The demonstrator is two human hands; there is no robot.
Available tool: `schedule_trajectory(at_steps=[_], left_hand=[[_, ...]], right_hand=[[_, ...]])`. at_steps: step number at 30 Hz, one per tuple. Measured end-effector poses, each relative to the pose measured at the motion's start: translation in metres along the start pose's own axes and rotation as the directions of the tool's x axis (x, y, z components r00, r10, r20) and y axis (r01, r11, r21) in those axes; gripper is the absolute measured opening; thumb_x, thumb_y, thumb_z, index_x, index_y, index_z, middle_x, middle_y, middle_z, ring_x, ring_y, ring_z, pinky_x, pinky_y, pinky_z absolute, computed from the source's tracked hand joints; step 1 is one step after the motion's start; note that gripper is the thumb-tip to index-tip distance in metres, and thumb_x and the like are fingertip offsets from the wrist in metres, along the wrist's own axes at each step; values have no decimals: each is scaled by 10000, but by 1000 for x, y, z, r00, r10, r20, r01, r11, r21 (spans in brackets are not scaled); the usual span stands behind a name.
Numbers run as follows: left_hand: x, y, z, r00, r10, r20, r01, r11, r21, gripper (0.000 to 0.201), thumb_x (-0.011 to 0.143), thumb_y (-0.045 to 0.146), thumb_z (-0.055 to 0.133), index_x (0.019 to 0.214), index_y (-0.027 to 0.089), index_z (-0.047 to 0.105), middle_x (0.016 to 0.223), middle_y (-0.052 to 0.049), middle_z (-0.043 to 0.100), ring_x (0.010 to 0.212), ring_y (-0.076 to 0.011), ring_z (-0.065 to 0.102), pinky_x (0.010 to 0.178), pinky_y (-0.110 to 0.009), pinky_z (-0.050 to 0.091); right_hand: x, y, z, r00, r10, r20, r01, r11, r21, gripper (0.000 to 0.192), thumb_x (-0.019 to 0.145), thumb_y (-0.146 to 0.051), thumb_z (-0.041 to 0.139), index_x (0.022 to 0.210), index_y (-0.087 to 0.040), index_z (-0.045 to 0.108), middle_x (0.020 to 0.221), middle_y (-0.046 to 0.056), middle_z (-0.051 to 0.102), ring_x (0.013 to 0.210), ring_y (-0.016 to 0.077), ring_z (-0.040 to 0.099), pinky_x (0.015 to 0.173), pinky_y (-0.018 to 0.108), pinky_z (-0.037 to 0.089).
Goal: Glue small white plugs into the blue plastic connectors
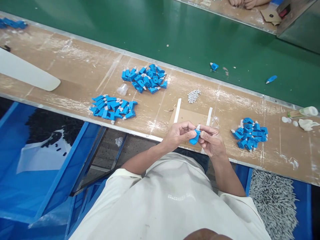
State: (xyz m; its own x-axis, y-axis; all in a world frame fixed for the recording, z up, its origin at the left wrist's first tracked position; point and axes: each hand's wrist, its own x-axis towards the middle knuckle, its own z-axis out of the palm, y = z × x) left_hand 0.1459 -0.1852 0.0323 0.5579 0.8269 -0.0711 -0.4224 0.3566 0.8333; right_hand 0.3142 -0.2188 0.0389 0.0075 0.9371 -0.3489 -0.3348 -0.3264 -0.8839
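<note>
My left hand (pixel 179 134) and my right hand (pixel 212 140) meet at the near edge of the brown workbench (pixel 82 71). Together they pinch one small blue plastic part (pixel 194 137) with a white tip sticking up between the fingertips. Several similar blue parts lie in a pile at the right (pixel 250 134), in a pile at the near left (pixel 113 107) and in a pile further back (pixel 145 78). A small heap of grey pins (pixel 193 95) lies just beyond my hands.
A green conveyor belt (pixel 175 30) runs behind the bench with two stray blue parts (pixel 214 66) on it. Another person's hands (pixel 243 3) show at the top edge. Blue bins (pixel 30 160) stand under the bench; one at right holds grey pieces (pixel 273 200). A small bottle (pixel 303 112) lies at far right.
</note>
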Motion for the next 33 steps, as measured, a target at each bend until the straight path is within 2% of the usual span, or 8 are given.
schedule_trajectory(at_steps=[9,11,13,15,18,25,30,33], left_hand=[[3,9,-2,997,71,19,-73,977,200,450,777,588,787,848,155,687,734,-46,682,662,-145,615,644,-273,480],[13,24,-24,979,179,-99,-126,910,395,397,790,541,784,880,163,701,776,-49,693,697,-157,627,671,-282,489],[31,49,-59,899,361,-247,-117,743,659,306,823,455,757,923,171,709,856,-58,713,777,-174,644,739,-294,494],[55,80,-101,806,503,-313,-2,530,848,199,855,354,703,921,166,709,913,-72,726,844,-191,647,813,-311,487],[96,123,-154,745,553,-373,233,309,922,191,865,282,635,962,145,726,986,-106,742,902,-216,634,859,-332,469],[145,158,-190,825,329,-460,486,4,874,215,834,282,603,817,128,752,800,-106,732,804,-237,602,778,-341,419],[159,171,-194,805,463,-371,415,8,910,333,908,299,505,981,108,769,949,-125,756,885,-241,634,802,-325,430],[193,164,-171,861,421,-285,310,10,951,326,903,308,537,1026,118,772,1027,-139,766,954,-265,656,852,-337,450]], right_hand=[[-1,-7,-6,1000,-3,-25,3,1000,12,524,505,-489,976,937,-238,817,672,-28,660,439,52,499,340,144,414],[-5,-13,-16,998,-43,-39,43,999,-4,545,560,-520,951,1008,-243,810,719,-16,647,459,52,488,327,140,376],[-10,-18,-29,992,-105,-70,103,994,-36,487,629,-536,915,1001,-242,808,716,-7,624,463,61,474,309,145,331],[-14,-19,-39,983,-159,-94,152,986,-74,398,663,-520,900,930,-239,809,687,-4,603,456,65,457,301,148,305],[-17,-16,-42,983,-169,-68,161,981,-108,349,674,-502,895,865,-223,809,632,-5,573,448,73,451,301,153,304],[-19,-8,-41,989,-116,-95,111,992,-60,396,580,-491,947,801,-194,807,567,-20,527,437,72,443,312,160,316],[-26,-16,-73,961,-146,-235,133,989,-71,366,569,-458,959,783,-204,804,586,-2,565,438,74,439,309,164,303],[-32,-21,-82,942,-213,-261,190,975,-112,374,585,-493,944,772,-202,802,595,12,590,419,71,424,295,166,288]])
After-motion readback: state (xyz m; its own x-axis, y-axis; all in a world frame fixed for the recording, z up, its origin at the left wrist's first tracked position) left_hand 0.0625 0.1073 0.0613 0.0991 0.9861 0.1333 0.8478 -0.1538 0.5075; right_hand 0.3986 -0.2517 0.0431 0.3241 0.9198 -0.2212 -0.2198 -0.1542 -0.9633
